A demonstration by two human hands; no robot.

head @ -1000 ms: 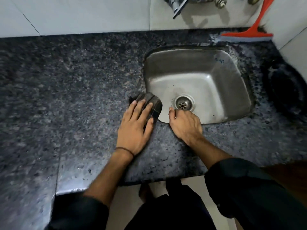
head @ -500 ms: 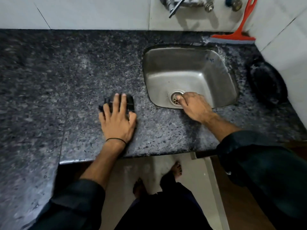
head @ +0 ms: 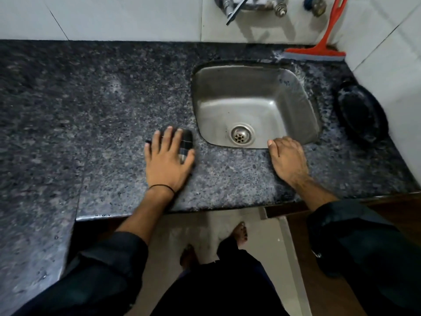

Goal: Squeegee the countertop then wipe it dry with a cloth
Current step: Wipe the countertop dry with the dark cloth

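Dim, soft-focus, wide-angle bending at edges

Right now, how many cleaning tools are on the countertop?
2. The dark checked cloth lies under the left hand, left of the steel sink; the red plastic squeegee stands in the back right corner. No others show.

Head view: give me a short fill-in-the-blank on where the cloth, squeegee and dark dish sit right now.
1. The left hand presses the cloth flat on the ____.
2. The red squeegee leans against the ____ behind the sink.
3. The dark dish lies on the sink's ____ side.
Missing: countertop; wall; right.
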